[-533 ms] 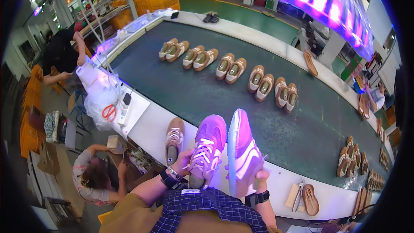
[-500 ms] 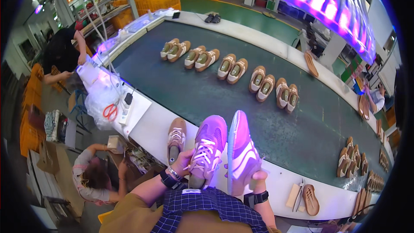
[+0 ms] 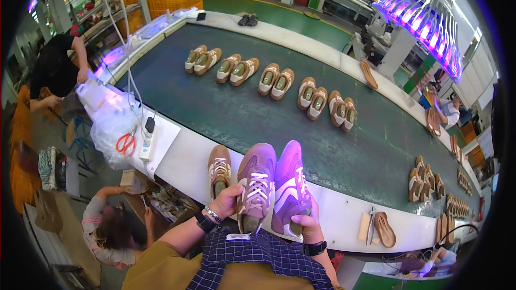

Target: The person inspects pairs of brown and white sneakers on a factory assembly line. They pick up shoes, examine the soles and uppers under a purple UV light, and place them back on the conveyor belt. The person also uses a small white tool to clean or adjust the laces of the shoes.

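My left hand is closed around a brown sneaker with white laces, its toe pointing away from me. In my right hand is a second sneaker, gripped near the heel and turned so its white side stripes and part of its laces show. The two sneakers are close side by side, and purple light tints the right one most. Just left of them, another brown sneaker rests on the white ledge.
Pairs of sneakers stand in a row on the dark green conveyor belt. A purple lamp hangs at upper right. Pincers and a loose sole lie on the right ledge. Red scissors are at left; co-workers sit nearby.
The right sneaker has turned from sole edge and side toward its laces and come closer to the left one. Purple light on the left sneaker has faded. The whole view has shifted.
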A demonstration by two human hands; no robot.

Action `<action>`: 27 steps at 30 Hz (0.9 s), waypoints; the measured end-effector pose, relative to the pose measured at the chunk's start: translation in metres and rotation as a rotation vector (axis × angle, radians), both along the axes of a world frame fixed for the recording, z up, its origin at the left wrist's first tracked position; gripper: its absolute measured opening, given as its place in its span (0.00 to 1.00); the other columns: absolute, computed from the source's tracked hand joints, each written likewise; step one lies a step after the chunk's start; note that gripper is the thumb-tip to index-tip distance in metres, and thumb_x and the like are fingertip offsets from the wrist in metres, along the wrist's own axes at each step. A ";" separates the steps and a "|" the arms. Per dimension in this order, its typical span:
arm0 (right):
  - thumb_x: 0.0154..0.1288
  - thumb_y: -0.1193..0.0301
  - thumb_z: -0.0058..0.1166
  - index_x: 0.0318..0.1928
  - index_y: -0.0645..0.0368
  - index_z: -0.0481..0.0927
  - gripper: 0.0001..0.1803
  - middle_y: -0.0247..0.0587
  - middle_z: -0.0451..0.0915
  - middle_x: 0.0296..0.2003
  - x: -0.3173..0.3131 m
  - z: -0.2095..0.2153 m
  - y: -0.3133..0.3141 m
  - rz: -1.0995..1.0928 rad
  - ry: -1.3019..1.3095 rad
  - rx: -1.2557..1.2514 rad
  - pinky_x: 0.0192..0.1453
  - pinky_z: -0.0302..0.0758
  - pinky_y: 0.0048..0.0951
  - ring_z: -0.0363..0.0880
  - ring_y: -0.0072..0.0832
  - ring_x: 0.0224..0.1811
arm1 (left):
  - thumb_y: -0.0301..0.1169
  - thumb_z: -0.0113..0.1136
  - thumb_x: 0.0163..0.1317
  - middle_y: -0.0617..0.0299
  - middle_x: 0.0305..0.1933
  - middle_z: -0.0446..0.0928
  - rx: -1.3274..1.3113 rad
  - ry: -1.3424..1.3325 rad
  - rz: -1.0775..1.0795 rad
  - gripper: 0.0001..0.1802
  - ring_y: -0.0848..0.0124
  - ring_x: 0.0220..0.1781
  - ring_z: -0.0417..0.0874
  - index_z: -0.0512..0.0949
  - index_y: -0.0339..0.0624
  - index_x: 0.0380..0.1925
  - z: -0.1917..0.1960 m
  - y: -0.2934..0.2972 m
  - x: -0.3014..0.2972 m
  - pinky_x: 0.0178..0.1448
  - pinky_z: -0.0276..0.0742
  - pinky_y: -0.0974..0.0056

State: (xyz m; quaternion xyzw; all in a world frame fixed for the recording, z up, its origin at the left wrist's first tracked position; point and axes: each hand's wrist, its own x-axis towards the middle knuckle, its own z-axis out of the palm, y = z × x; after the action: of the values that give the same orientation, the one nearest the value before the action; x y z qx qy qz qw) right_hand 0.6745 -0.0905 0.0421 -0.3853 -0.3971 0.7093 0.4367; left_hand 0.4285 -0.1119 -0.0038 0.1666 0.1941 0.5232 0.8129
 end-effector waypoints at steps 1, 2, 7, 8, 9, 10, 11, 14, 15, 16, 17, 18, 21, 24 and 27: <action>0.27 0.70 0.62 0.60 0.69 0.62 0.50 0.44 0.72 0.51 -0.001 0.002 -0.003 -0.017 -0.012 0.014 0.61 0.65 0.33 0.71 0.34 0.54 | 0.47 0.62 0.54 0.57 0.53 0.73 0.000 -0.010 -0.015 0.38 0.68 0.54 0.74 0.62 0.36 0.59 0.001 0.001 0.001 0.61 0.67 0.62; 0.27 0.70 0.62 0.60 0.69 0.62 0.50 0.45 0.72 0.51 -0.001 0.004 -0.006 -0.034 -0.024 0.029 0.61 0.65 0.33 0.71 0.35 0.54 | 0.47 0.62 0.54 0.57 0.53 0.73 -0.001 -0.020 -0.030 0.38 0.68 0.54 0.74 0.63 0.36 0.59 0.002 0.003 0.003 0.61 0.68 0.62; 0.29 0.70 0.63 0.60 0.69 0.62 0.49 0.46 0.72 0.51 0.003 0.005 -0.020 -0.107 -0.078 0.054 0.61 0.65 0.34 0.71 0.35 0.54 | 0.47 0.63 0.53 0.57 0.53 0.73 -0.023 -0.018 -0.074 0.39 0.68 0.54 0.74 0.62 0.36 0.59 -0.006 0.006 0.010 0.61 0.67 0.62; 0.30 0.70 0.63 0.60 0.70 0.62 0.49 0.46 0.72 0.51 0.005 0.004 -0.022 -0.120 -0.080 0.056 0.61 0.65 0.34 0.71 0.36 0.54 | 0.47 0.63 0.53 0.57 0.53 0.72 -0.028 -0.018 -0.084 0.39 0.68 0.54 0.74 0.62 0.36 0.59 -0.008 0.007 0.011 0.61 0.67 0.62; 0.30 0.70 0.63 0.60 0.70 0.62 0.48 0.46 0.72 0.51 0.007 0.003 -0.023 -0.124 -0.081 0.066 0.61 0.65 0.34 0.71 0.35 0.54 | 0.47 0.63 0.53 0.57 0.53 0.72 -0.034 -0.016 -0.093 0.39 0.68 0.55 0.74 0.62 0.36 0.59 -0.009 0.008 0.013 0.62 0.67 0.62; 0.30 0.70 0.63 0.60 0.70 0.62 0.48 0.46 0.72 0.51 0.010 0.000 -0.023 -0.127 -0.081 0.075 0.61 0.64 0.34 0.71 0.35 0.54 | 0.47 0.63 0.53 0.57 0.54 0.72 -0.031 -0.020 -0.103 0.39 0.68 0.55 0.73 0.61 0.36 0.60 -0.009 0.009 0.014 0.62 0.67 0.62; 0.31 0.70 0.63 0.60 0.70 0.62 0.48 0.47 0.72 0.51 0.012 -0.002 -0.023 -0.128 -0.081 0.084 0.61 0.64 0.34 0.71 0.35 0.54 | 0.47 0.63 0.53 0.57 0.54 0.72 -0.029 -0.023 -0.113 0.40 0.68 0.55 0.73 0.61 0.36 0.60 -0.008 0.010 0.017 0.62 0.66 0.62; 0.31 0.70 0.64 0.60 0.70 0.62 0.48 0.47 0.72 0.51 0.022 -0.005 -0.020 -0.168 -0.217 0.096 0.61 0.65 0.34 0.71 0.35 0.54 | 0.46 0.61 0.54 0.57 0.55 0.71 -0.023 -0.008 -0.117 0.39 0.67 0.56 0.73 0.60 0.36 0.60 -0.006 0.013 0.023 0.63 0.65 0.61; 0.33 0.68 0.65 0.60 0.70 0.62 0.48 0.51 0.74 0.50 0.023 -0.006 -0.018 -0.188 -0.290 0.099 0.59 0.67 0.33 0.73 0.35 0.53 | 0.46 0.61 0.55 0.57 0.55 0.71 -0.021 0.001 -0.117 0.38 0.66 0.56 0.73 0.60 0.36 0.61 -0.006 0.014 0.025 0.63 0.65 0.61; 0.33 0.68 0.66 0.60 0.70 0.62 0.48 0.52 0.74 0.50 0.027 -0.013 -0.016 -0.203 -0.435 0.144 0.59 0.67 0.33 0.74 0.36 0.52 | 0.45 0.60 0.55 0.56 0.55 0.71 -0.008 -0.008 -0.120 0.38 0.66 0.56 0.73 0.60 0.36 0.61 -0.005 0.016 0.027 0.64 0.65 0.60; 0.34 0.67 0.66 0.60 0.70 0.62 0.48 0.53 0.74 0.50 0.032 -0.026 -0.012 -0.216 -0.580 0.189 0.58 0.68 0.33 0.74 0.36 0.52 | 0.44 0.59 0.56 0.56 0.55 0.71 0.006 -0.018 -0.124 0.37 0.65 0.56 0.73 0.60 0.36 0.61 -0.006 0.018 0.030 0.64 0.65 0.60; 0.34 0.66 0.67 0.60 0.70 0.62 0.48 0.54 0.74 0.50 0.038 -0.042 -0.008 -0.226 -0.723 0.232 0.58 0.69 0.32 0.75 0.37 0.51 | 0.43 0.58 0.57 0.56 0.55 0.71 0.017 -0.025 -0.125 0.36 0.65 0.56 0.73 0.59 0.36 0.61 -0.007 0.019 0.033 0.64 0.64 0.60; 0.34 0.62 0.67 0.59 0.69 0.64 0.48 0.58 0.75 0.48 0.051 -0.078 0.002 -0.162 -0.994 0.060 0.56 0.70 0.36 0.76 0.43 0.50 | 0.40 0.57 0.57 0.55 0.55 0.71 -0.024 -0.042 -0.132 0.34 0.64 0.57 0.73 0.60 0.36 0.61 -0.023 0.022 0.040 0.65 0.64 0.59; 0.38 0.60 0.66 0.58 0.69 0.65 0.45 0.60 0.75 0.47 0.064 -0.080 0.005 -0.160 -1.120 0.026 0.55 0.70 0.39 0.76 0.48 0.50 | 0.39 0.56 0.58 0.54 0.55 0.71 -0.089 -0.082 -0.140 0.32 0.63 0.56 0.73 0.60 0.36 0.60 -0.033 0.023 0.049 0.64 0.65 0.58; 0.43 0.61 0.65 0.58 0.70 0.64 0.43 0.61 0.74 0.48 0.057 -0.073 0.004 -0.347 -1.057 0.213 0.56 0.70 0.37 0.75 0.46 0.51 | 0.39 0.56 0.58 0.54 0.54 0.71 -0.140 -0.094 -0.149 0.31 0.63 0.56 0.73 0.61 0.37 0.59 -0.034 0.025 0.059 0.64 0.65 0.57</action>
State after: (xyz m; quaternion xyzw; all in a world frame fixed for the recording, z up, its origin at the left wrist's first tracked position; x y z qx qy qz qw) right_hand 0.7318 -0.0861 -0.0313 -0.7015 -0.5620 0.2939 0.3252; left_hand 0.4875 -0.0868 -0.0377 0.0984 0.1789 0.4537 0.8675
